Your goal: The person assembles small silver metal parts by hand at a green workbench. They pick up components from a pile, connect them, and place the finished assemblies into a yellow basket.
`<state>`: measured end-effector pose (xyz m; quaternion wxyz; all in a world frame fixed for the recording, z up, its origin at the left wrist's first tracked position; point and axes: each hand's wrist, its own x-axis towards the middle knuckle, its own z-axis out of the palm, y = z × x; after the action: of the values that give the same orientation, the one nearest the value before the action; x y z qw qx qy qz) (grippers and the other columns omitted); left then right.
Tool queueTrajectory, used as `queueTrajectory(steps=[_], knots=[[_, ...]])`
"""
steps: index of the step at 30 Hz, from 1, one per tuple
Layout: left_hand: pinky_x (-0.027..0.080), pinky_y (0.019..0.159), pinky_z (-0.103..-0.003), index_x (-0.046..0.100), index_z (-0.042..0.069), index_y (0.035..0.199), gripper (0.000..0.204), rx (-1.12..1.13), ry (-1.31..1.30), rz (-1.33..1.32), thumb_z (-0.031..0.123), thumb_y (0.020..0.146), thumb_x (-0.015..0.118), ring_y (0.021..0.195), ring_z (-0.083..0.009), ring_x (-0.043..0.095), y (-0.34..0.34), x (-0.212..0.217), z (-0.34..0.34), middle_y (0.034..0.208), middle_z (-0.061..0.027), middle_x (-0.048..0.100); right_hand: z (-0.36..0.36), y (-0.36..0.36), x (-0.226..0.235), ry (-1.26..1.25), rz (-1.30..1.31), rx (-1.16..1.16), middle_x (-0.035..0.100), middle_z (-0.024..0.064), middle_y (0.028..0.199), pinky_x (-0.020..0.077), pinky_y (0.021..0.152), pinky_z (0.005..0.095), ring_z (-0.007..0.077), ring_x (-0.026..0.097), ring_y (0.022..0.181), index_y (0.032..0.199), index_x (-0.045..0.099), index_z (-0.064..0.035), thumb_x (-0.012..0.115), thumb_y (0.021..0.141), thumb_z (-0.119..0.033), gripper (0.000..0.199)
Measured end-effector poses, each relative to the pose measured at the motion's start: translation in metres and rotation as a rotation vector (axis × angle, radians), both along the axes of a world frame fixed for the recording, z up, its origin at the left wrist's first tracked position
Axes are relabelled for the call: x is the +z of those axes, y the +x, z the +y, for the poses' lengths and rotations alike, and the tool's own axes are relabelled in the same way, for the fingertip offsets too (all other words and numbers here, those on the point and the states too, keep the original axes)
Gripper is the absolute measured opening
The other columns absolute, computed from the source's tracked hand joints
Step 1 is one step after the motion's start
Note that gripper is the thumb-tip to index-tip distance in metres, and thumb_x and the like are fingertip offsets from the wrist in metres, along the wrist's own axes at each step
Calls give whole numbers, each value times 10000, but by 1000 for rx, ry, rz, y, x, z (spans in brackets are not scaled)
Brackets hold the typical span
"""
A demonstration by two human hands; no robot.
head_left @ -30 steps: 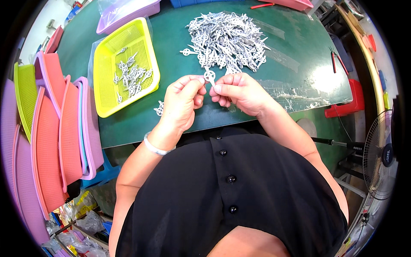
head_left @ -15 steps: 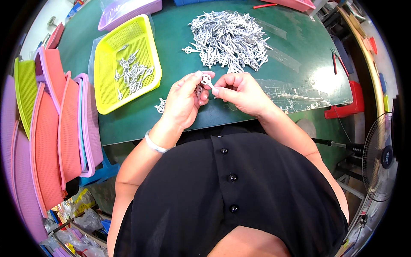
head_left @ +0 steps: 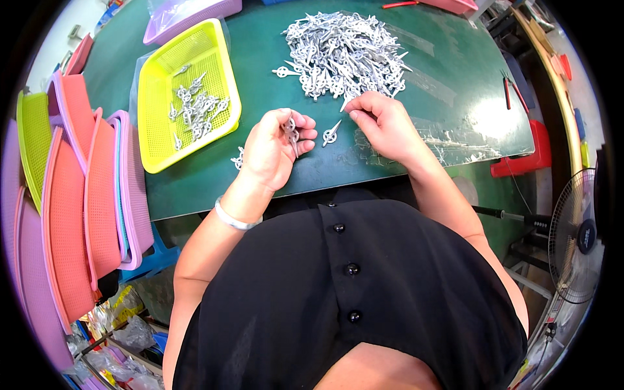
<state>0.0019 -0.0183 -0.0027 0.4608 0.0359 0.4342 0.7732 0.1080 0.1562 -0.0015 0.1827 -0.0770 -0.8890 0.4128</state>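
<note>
My left hand (head_left: 278, 146) is curled around a few small grey plastic parts (head_left: 290, 132), just above the green table (head_left: 260, 65). My right hand (head_left: 380, 120) reaches toward the near edge of a large heap of the same grey parts (head_left: 341, 55), its fingertips pinched at a piece there. One loose grey part (head_left: 331, 134) lies on the table between my hands. A yellow mesh basket (head_left: 162, 140) to the left holds several sorted grey parts (head_left: 195, 107).
Stacked orange, pink and yellow mesh baskets (head_left: 65, 195) stand on edge at the left. A purple basket (head_left: 188, 16) sits at the table's far side. Clear plastic film (head_left: 448, 140) lies at the right. A red stool (head_left: 520, 162) and a floor fan (head_left: 575, 237) stand right of the table.
My hands were together working one grey piece. They have parted: the right hand has moved to the heap, the left keeps the parts, and one part now lies between them.
</note>
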Motion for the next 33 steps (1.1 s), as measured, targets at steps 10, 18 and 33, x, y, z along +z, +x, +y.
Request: queueTrajectory(steps=[10, 18, 33], knots=[[442, 576, -256, 502, 66, 978, 158, -3, -93, 110, 112, 828, 477, 665, -142, 540, 0, 0, -2, 773, -49, 559, -6, -1, -1, 516, 3, 77, 503, 56, 733, 439, 595, 324, 224, 540, 705, 842, 637, -82, 620, 700, -109, 145], [304, 433, -167, 536, 71, 935, 121, -47, -172, 151, 130, 831, 547, 499, -53, 409, 1, 4, -3, 651, 5, 496, -16, -1, -2, 22, 97, -12, 530, 56, 718, 432, 565, 290, 197, 543, 640, 780, 619, -37, 611, 733, -76, 62], [333, 459, -147, 610, 37, 910, 134, -31, -103, 274, 137, 834, 565, 524, -20, 412, 3, 14, 2, 646, 31, 514, -33, 4, 10, -869, -250, 141, 576, -5, 736, 383, 539, 184, 40, 454, 604, 862, 617, 3, 573, 809, -141, 160]])
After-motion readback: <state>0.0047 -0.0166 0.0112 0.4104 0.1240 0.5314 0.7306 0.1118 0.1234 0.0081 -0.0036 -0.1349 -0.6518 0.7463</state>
